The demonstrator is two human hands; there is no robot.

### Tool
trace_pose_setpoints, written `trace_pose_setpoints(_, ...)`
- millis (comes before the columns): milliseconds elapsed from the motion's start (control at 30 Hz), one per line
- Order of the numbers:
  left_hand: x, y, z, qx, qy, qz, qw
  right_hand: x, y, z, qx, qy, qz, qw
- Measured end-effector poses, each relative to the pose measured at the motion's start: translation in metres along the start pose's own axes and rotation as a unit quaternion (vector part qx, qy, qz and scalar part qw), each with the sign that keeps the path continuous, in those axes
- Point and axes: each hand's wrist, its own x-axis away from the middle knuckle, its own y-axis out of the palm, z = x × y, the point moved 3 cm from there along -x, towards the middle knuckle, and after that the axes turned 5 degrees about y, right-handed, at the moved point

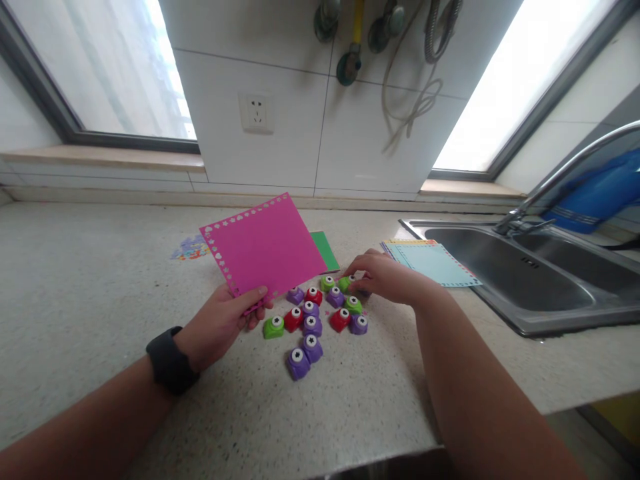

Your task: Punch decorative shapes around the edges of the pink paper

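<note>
Closest on the speckled pale stone-look counter (210, 427) sit two rounded purple plastic craft punches (299, 364), each topped by a white button with a dark motif. On the near left, a black wristwatch (173, 360) circles the wrist of the left hand (225, 327), which is clamped on the lower-left corner of a flat magenta paper sheet (265, 250), thumb on top and fingers beneath. The sheet is tilted up above the counter, its left and top edges pierced with small shapes; it is probably light and fairly stiff but easily creased, its punched borders the weakest parts, so a plain margin would make a safer hold. Beyond the near pair, more purple, red and green punches cluster; they look hard, smooth and light, best gripped by their sides. At the cluster's far right, the fingers of the right hand (385, 277) curl at a lime-green plastic punch (345, 285); whether they have closed on it I cannot tell. Farther off are a green sheet (325, 250) partly behind the magenta one, multicoloured paper bits (191, 248), and a stack of pale-blue-topped sheets (430, 261) beside the stainless-steel sink (520, 327).
</note>
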Motion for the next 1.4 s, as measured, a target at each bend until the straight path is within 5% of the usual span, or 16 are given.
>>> trace_pose_setpoints(100,0.0,-0.001,-0.001,-0.001,-0.003,0.004,1.0,-0.001,-0.006,0.002,-0.09,0.06,0.066,0.992)
trace_pose_setpoints(200,-0.001,-0.001,-0.002,-0.003,0.0,0.002,1.0,-0.001,-0.009,-0.001,-0.259,0.045,0.108,0.959)
trace_pose_setpoints(367,-0.001,0.0,-0.002,0.003,0.006,0.007,1.0,-0.002,-0.005,-0.011,-0.562,-0.051,0.12,0.817)
trace_pose_setpoints(500,0.0,-0.001,-0.002,0.003,-0.002,0.021,1.0,0.001,-0.007,-0.021,-0.64,-0.092,0.126,0.752)
trace_pose_setpoints(600,0.0,-0.001,-0.003,-0.001,0.003,0.014,1.0,0.004,-0.011,-0.026,-0.654,-0.099,0.125,0.739)
trace_pose_setpoints(833,0.0,-0.002,-0.006,-0.014,0.013,0.0,1.0,0.0,-0.007,-0.027,-0.63,-0.1,0.132,0.759)
trace_pose_setpoints(1133,0.0,-0.002,-0.006,-0.022,0.015,0.0,1.0,0.001,-0.001,-0.047,-0.736,-0.103,0.09,0.663)
trace_pose_setpoints(1400,0.001,-0.002,-0.008,-0.054,0.022,-0.016,0.998,-0.001,0.003,-0.054,-0.719,-0.112,0.083,0.681)
